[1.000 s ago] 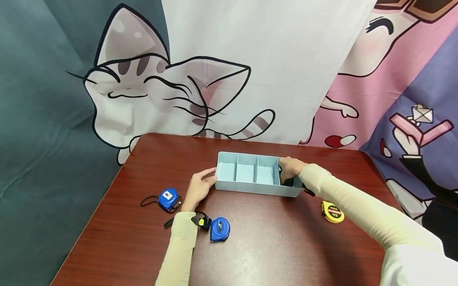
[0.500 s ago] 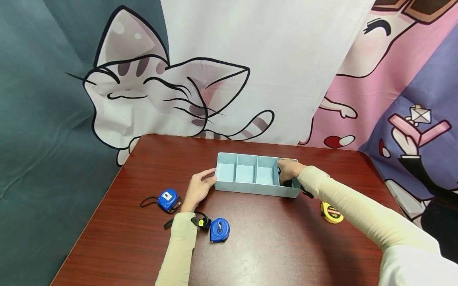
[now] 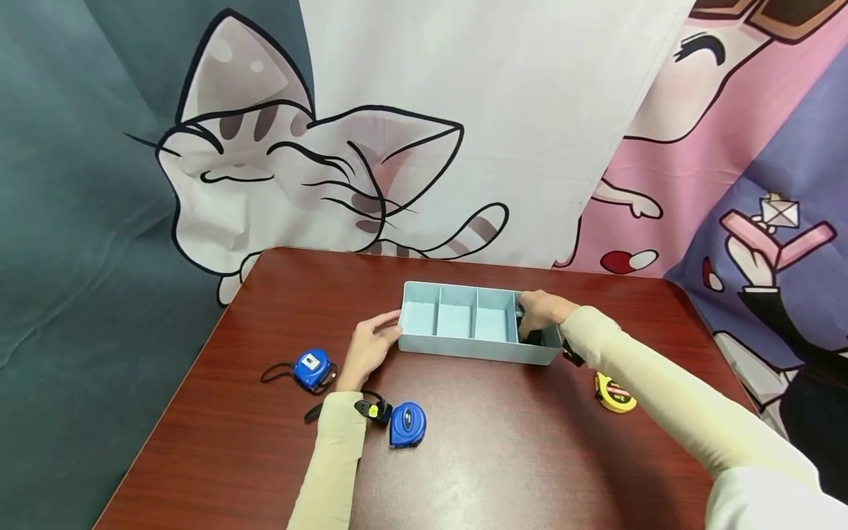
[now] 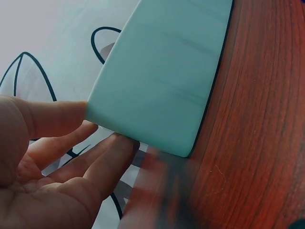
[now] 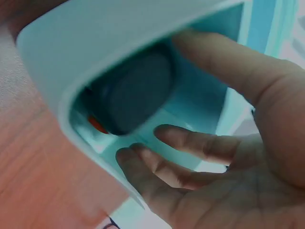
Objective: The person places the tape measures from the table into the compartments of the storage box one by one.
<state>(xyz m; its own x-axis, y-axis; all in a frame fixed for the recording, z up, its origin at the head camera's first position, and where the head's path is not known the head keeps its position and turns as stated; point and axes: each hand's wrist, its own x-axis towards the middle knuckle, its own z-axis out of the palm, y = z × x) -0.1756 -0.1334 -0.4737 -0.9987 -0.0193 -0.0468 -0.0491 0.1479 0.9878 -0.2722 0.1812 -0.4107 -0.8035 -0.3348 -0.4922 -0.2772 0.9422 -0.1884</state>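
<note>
A light blue tray divided into compartments (image 3: 473,349) lies across the table. At its left end my left hand (image 3: 371,346) touches the end wall; in the left wrist view the thumb and fingertips rest at the tray's corner (image 4: 157,86). My right hand (image 3: 545,309) reaches into the rightmost compartment. There, a dark rounded object with a small orange part (image 5: 136,90) leans against the wall. The right fingers (image 5: 157,186) are spread and apart from it, with the thumb (image 5: 224,62) over the compartment. Its kind is hard to tell.
Two blue tape measures lie by the left forearm, one with a wrist cord (image 3: 313,369) and one nearer (image 3: 407,425). A yellow tape measure (image 3: 615,394) sits beside the right forearm. Behind the brown table (image 3: 503,456) hangs a cartoon-cat cloth (image 3: 397,59).
My right hand has shifted slightly to the right within the rightmost compartment. The left hand, the tray and the tape measures on the table stay in place.
</note>
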